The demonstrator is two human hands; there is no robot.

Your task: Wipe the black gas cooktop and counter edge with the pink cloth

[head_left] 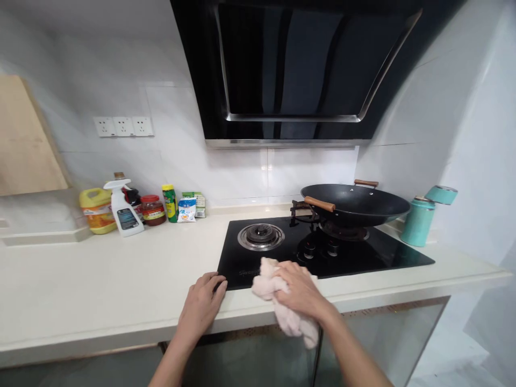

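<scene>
My right hand (pixel 297 287) is closed on a pale pink cloth (pixel 266 284), pressing it against the front edge of the black glass gas stove (pixel 290 267). Part of the cloth hangs down over the counter's edge. My left hand (pixel 205 298) lies on the white counter (pixel 121 279) with its fingers stretched out, the fingertips at the stove's front left corner. It holds nothing. Behind the cloth are two black knobs (pixel 309 250) and, to their left, a bare burner (pixel 261 236). The palm side of my right hand is hidden.
A black wok (pixel 358 204) with wooden handles sits on the right burner. Right of it stands a turquoise bottle (pixel 419 223). At the back left are a spray bottle (pixel 126 212), a yellow jug (pixel 98 212), a red-lidded jar (pixel 153 211) and packets (pixel 186 209). A range hood (pixel 298 70) overhangs the stove.
</scene>
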